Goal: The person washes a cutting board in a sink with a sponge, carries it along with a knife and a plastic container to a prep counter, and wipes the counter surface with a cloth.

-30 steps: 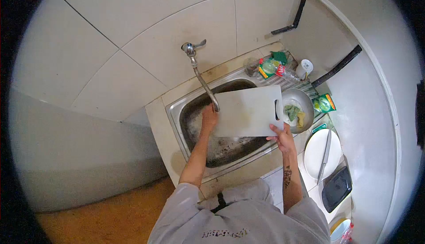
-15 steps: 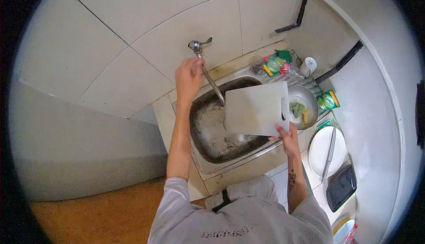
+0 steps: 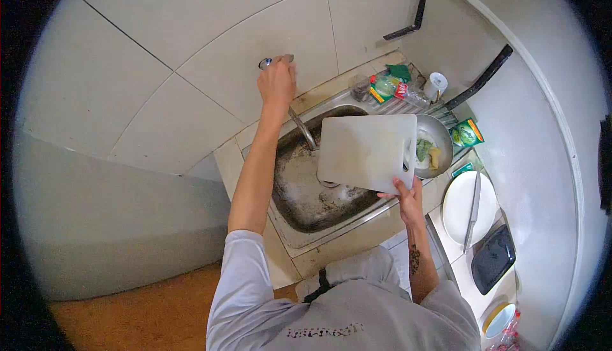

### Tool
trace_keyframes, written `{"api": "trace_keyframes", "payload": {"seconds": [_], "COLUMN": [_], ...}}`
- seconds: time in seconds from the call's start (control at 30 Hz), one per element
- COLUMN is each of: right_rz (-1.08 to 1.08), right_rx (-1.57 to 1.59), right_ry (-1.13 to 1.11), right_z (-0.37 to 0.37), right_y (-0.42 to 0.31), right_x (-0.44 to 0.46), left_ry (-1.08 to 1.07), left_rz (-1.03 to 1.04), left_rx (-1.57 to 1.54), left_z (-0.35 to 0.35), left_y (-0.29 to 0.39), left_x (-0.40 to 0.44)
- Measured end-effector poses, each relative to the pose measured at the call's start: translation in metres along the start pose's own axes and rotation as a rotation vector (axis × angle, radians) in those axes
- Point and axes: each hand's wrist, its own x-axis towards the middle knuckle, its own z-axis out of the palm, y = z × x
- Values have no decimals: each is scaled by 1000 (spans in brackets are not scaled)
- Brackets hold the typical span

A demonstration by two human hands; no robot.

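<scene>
My left hand is up at the wall, its fingers closed around the tap handle. Below it the metal spout slants down over the steel sink. A white cutting board is in my right hand, gripped at its lower right corner near the handle slot. The board hovers tilted above the right part of the sink and hides some of the basin. Whether water runs from the spout I cannot make out.
Right of the board sits a metal bowl with a green and yellow sponge or cloth. Behind are a plastic bottle and a white cup. A knife lies across a white plate, beside a black tray.
My left hand has risen from beside the spout to the tap handle and closed on it. The cutting board stays in my right hand, with only a slight shift in tilt.
</scene>
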Motion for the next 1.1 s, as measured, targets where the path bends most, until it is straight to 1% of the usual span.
{"api": "trace_keyframes", "payload": {"seconds": [0.07, 0.1, 0.17, 0.2, 0.27, 0.3, 0.43, 0.5, 0.57, 0.6, 0.67, 0.73, 0.77, 0.8, 0.87, 0.9, 1.0, 1.07, 1.1], "right_rz": [25, 48, 11, -26, -11, 3, -17, -15, 4, 25, 20, 12, -5, -21, -25, -27, -31, -6, 21], "right_rx": [3, 4, 5, 3, 20, 36, 35, 41, 49, 58, 58, 57, 51, 47, 57, 65, 68, 59, 51], "right_ry": [-21, -39, -38, -35, -32, -29, -65, -24, -45, -64, -81, -95, -68, -40, -19, -2, 1, -25, -48], "right_z": [-1, -2, 2, 2, 2, 2, -2, -3, -3, -3, -5, -5, -4, -3, -1, 0, -3, -7, -7], "right_y": [-2, -2, -2, -3, -3, -3, 3, 6, 6, 6, 9, 9, 9, 9, 6, 5, 7, 8, 5], "right_x": [1, 1, 1, 1, 2, 2, 2, 1, 1, 0, 1, 2, 1, 0, -2, -3, -2, -2, -3], "left_ry": [33, 33, -23, -22, 64, 65, 72, 67, 125, 126, 141, 168, 192, 192, 100, 100, 148, 228, 229], "left_rz": [-70, -71, -123, -122, -34, -33, -35, -47, -65, -65, 2, 2, 3, 7, -66, -64, -87, -32, -30], "left_rx": [15, 19, 84, 85, 77, 79, -11, -32, -188, -188, -216, -239, -264, -266, -326, -328, -338, -366, -368], "left_z": [-12, -17, -25, -24, -20, -21, -22, -22, -25, -24, -21, -18, -16, -17, -20, -19, -15, -13, -11], "left_y": [8, 12, 17, 15, 8, 7, 0, -5, -10, -12, -17, -20, -21, -21, -20, -20, -22, -25, -27], "left_x": [-3, -4, -5, -6, -10, -12, -19, -22, -28, -28, -28, -27, -27, -27, -27, -26, -29, -33, -34]}}
